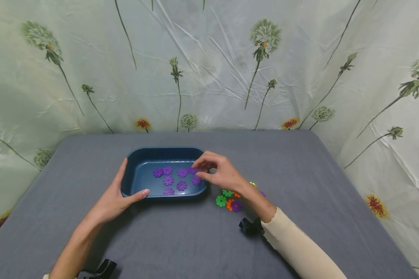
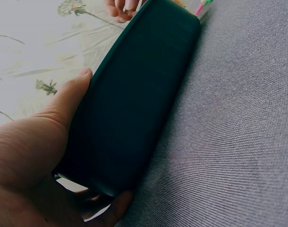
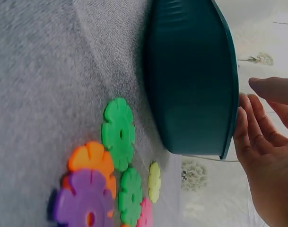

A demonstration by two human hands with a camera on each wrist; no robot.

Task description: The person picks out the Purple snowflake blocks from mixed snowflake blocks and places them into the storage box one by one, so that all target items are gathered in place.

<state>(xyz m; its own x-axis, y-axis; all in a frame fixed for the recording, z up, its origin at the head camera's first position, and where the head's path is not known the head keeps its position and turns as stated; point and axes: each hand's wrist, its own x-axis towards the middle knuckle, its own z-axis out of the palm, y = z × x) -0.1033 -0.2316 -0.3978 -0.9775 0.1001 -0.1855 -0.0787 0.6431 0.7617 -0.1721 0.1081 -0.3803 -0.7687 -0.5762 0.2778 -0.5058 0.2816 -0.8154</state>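
A dark blue rectangular tray (image 1: 164,155) holds several purple flower-shaped discs (image 1: 168,181) lying flat on its floor. My left hand (image 1: 112,199) grips the tray's left end, thumb along the near rim; in the left wrist view its fingers curl round the lower corner. Over the right end of the tray hovers my right hand (image 1: 220,170), fingers bent and thumb apart from them. A purple disc (image 1: 193,170) shows just by those fingertips in the head view. In the right wrist view nothing is visible between the thumb and fingers, which are near the tray's rim (image 3: 234,71).
Right of the tray, under my right forearm, lies a loose group of discs: green (image 1: 221,200), orange (image 3: 89,158), purple (image 3: 84,198), yellow (image 3: 154,182) and pink (image 3: 145,213). Grey cloth (image 1: 181,240) covers the table. A flower-patterned curtain (image 1: 213,73) hangs behind it.
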